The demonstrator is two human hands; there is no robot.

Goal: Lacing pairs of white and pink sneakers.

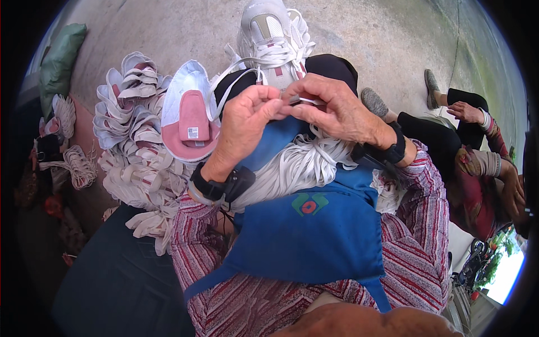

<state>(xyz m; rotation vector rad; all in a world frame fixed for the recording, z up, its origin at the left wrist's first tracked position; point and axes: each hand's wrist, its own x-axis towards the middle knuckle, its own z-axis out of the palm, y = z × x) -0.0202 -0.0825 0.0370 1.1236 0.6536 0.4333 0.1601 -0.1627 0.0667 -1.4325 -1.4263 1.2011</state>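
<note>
My right hand (342,109) pinches a white shoelace (311,101) between thumb and fingers, over my lap. A small greyish piece shows at the lace's end. Close against it, my left hand (244,121) is closed in a pinch; its fingertips hide what they hold. Just beyond both hands a white and beige shoe upper (270,31) with pink details rests on my knees, laces looped loosely across it. On my blue apron (306,241), under my wrists, lies a thick bundle of white shoelaces (289,171).
Left of my knees stands a shoe upper with a pink lining (193,115), beside a heap of nested white uppers (135,118). Further left are a green sack (62,59) and a lace bundle (78,168). Another person (477,146) sits close on my right.
</note>
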